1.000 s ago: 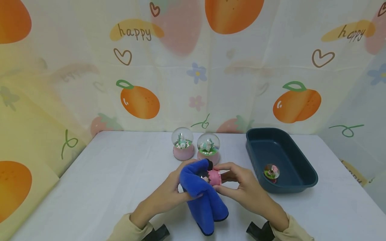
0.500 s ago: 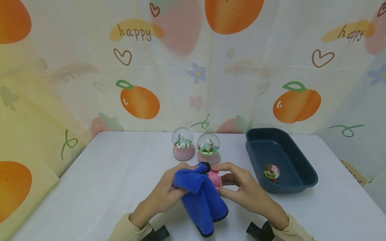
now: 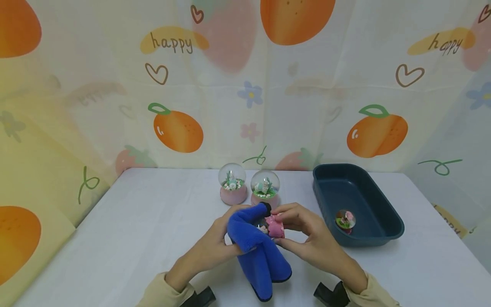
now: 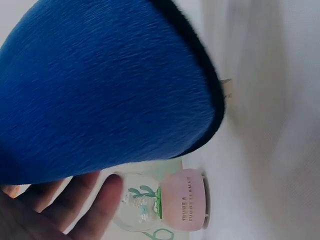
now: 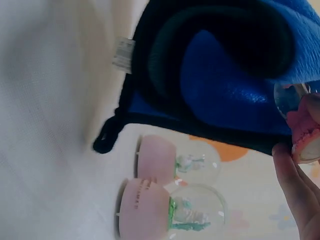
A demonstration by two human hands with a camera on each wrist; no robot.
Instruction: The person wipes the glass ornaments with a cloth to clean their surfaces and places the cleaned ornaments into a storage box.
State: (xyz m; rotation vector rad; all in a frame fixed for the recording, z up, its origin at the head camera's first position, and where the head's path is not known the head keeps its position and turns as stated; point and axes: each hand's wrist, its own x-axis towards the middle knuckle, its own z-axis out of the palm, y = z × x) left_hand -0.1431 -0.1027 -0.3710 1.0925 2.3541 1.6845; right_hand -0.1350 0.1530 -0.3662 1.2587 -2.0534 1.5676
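My left hand (image 3: pixel 215 243) holds a blue cloth (image 3: pixel 262 258) with dark edging, wrapped about the glass ball of a small snow globe (image 3: pixel 275 227). The globe lies on its side, its pink base pointing right. Fingers and thumb of my right hand (image 3: pixel 312 238) pinch that base. Most of the ball is hidden under the cloth; a bit of glass shows beside the base (image 5: pixel 303 125) in the right wrist view. Loose cloth hangs down toward the table, and a white tag (image 5: pixel 123 54) sticks out from its edge.
Two larger snow globes with pale pink bases, a left one (image 3: pixel 232 184) and a right one (image 3: pixel 265 187), stand behind my hands. At the right, a dark blue tray (image 3: pixel 360 187) holds a small snow globe (image 3: pixel 345 219). A printed curtain (image 3: pixel 307 128) hangs behind the white table (image 3: pixel 134 221).
The cloth and left hand shifted left and down, covering the glass, then came back up and right. Part of the ball shows again, and the pink base has turned slightly in the right hand.
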